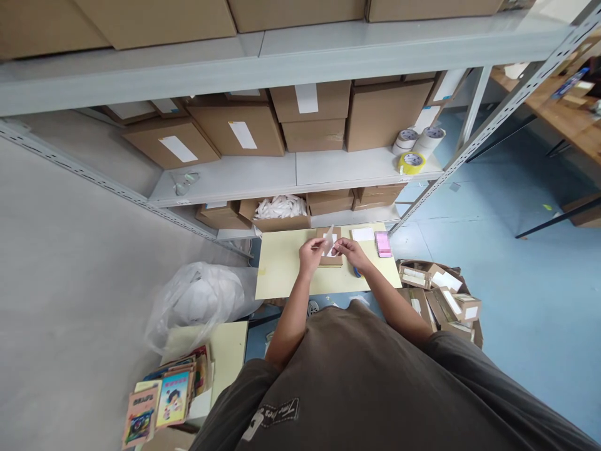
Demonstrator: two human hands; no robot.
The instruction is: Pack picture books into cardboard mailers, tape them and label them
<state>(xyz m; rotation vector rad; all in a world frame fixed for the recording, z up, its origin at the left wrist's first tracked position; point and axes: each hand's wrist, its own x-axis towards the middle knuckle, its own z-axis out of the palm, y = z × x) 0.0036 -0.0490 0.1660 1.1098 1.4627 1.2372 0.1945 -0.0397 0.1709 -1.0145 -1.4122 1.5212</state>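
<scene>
My left hand (311,255) pinches a thin, pale sheet (329,238) held up on edge, perhaps a label or its backing. My right hand (351,251) is closed in a pinch just right of the sheet; what lies between its fingertips is too small to make out. Beneath both hands a small flat cardboard box (333,262) rests on the pale yellow table (279,266), with white showing on its top. A blue object (357,272) lies partly hidden by my right wrist. Beyond that hand are a white paper stack (363,233) and a pink stack (383,244).
Shelving (263,170) with cardboard boxes (235,131) rises behind the table. Tape rolls (412,163) stand on its right. A carton of small boxes (441,294) is at the right, a plastic bag (201,297) at the left, and books (173,398) at lower left.
</scene>
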